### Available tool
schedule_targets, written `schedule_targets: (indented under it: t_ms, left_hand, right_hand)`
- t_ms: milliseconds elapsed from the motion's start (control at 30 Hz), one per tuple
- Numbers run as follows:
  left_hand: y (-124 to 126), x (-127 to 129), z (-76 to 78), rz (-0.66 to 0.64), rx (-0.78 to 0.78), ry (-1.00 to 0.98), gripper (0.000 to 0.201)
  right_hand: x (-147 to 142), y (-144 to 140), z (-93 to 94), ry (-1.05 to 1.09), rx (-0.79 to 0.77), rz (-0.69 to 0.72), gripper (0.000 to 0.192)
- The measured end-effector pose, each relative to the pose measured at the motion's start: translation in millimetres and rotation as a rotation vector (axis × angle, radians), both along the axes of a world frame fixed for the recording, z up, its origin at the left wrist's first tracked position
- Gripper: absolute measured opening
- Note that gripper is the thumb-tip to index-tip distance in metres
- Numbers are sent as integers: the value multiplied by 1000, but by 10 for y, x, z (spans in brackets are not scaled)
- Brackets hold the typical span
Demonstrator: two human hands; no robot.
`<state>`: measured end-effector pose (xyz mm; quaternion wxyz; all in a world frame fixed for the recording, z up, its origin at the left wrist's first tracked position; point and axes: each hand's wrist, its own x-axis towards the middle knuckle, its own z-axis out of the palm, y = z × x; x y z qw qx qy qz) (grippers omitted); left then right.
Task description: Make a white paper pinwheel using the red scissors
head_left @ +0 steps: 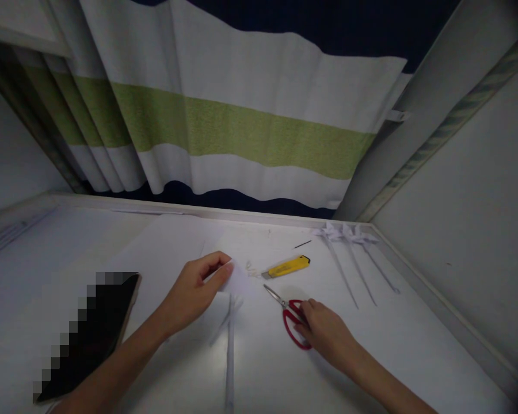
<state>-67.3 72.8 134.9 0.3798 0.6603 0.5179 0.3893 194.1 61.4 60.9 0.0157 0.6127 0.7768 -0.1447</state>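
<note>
My left hand [202, 287] pinches a small piece of white paper [238, 278] between thumb and fingers. Around the red handles of a pair of scissors [285, 306] my right hand [326, 333] is closed; the blades point up and left, toward the paper, and look almost together. Just below the paper, a thin rolled white paper stick [230, 362] runs toward me, with narrow paper strips [224, 325] by its upper end. A yellow box cutter [289, 267] lies beyond the scissors, its blade end beside a small pale string-like scrap [252, 269].
Three paper pinwheels [349, 233] on thin sticks lie at the back right. A thin dark rod [303, 244] is behind the cutter. Left of my arm lies a dark flat device [99, 339], partly pixelated. White sheets [164, 241] spread at the back left, below a striped curtain [242, 126].
</note>
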Motion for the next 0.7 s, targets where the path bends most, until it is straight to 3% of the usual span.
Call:
schedule_targets:
  t_ms: [133, 233, 467, 567, 700]
  left_hand:
    - [-29, 52, 51, -31, 41, 24, 21]
    - [-47, 39, 90, -41, -29, -18, 23]
    - [-59, -23, 154, -117, -139, -120, 20]
    - [-75, -22, 157, -161, -223, -173, 20]
    - [-106, -46, 155, -171, -294, -150, 20]
  right_hand:
    - [-8, 22, -18, 117, -5, -4, 11]
    - [-35, 96, 35, 283, -25, 21, 10]
    - [-222, 227, 377, 743, -59, 43, 19]
    - [-303, 170, 484, 1151, -156, 113, 34]
    - [-386, 69, 508, 1225, -336, 165, 42]
